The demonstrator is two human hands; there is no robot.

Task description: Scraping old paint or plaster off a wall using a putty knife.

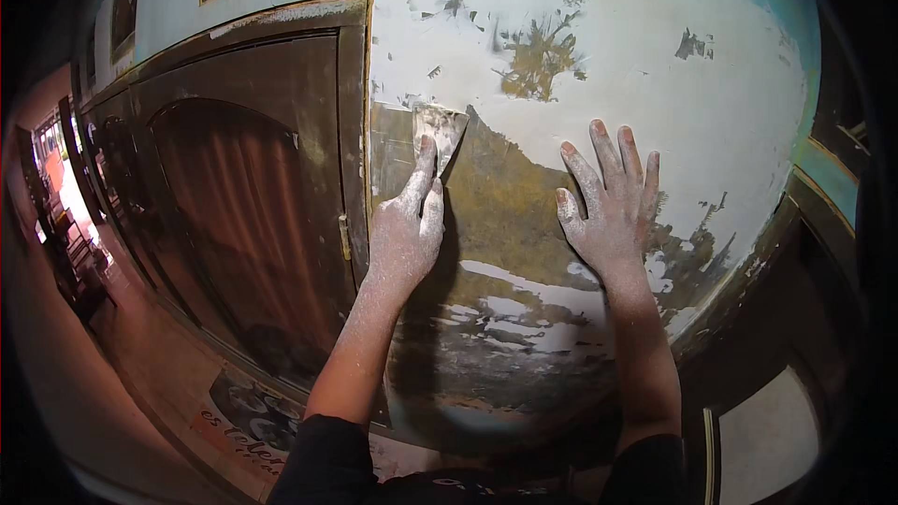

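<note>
My left hand [409, 229] is closed around a putty knife [436, 127], its index finger stretched along the blade. The wide metal blade is smeared with white and lies against the wall [505, 215] at the lower border of the white coat. Fingers spread, my right hand [610, 201] rests on or just over the wall, to the right of the knife. White dust covers both hands and part of the forearms. The upper wall carries a white layer [636, 47] with ragged gaps; below, a brown-olive surface shows, crossed by broken white streaks [538, 292].
Left of the wall stands a dark wooden door [318, 93] with a reddish curtain [234, 215] in its arched panel and a small latch [344, 237]. A printed banner [248, 421] lies low at the left. Dark framing [804, 196] borders the right side.
</note>
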